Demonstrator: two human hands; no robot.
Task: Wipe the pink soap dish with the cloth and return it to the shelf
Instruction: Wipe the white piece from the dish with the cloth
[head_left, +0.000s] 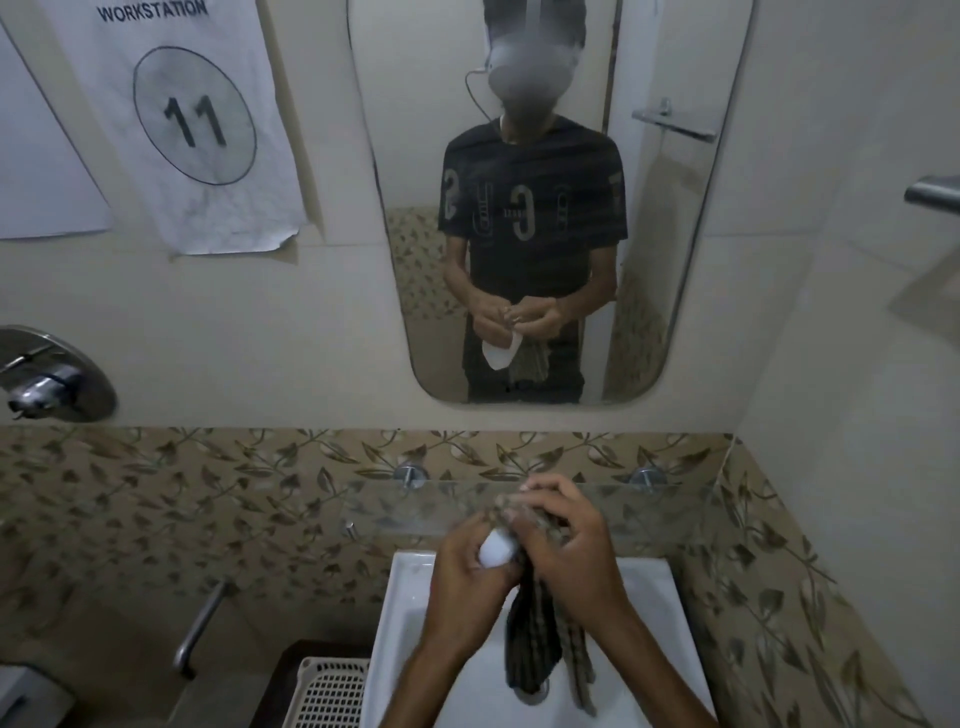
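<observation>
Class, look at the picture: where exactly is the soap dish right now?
In the head view, the soap dish sits centre frame in the left hand, against the cloth held by the right hand, above the sink.

A small bathroom here, cream wall tiles (322, 332) above, a band of leaf-patterned tiles (156, 499) below. A rounded mirror (670, 291) hangs centre, and beside it a paper sign (192, 119) reads "WORKSTATION 11". A chrome tap fitting (49, 376) sits left. Down low, a white basin (415, 613), a metal grab bar (200, 626) and a white plastic basket (332, 693). Light is dim and even.
</observation>
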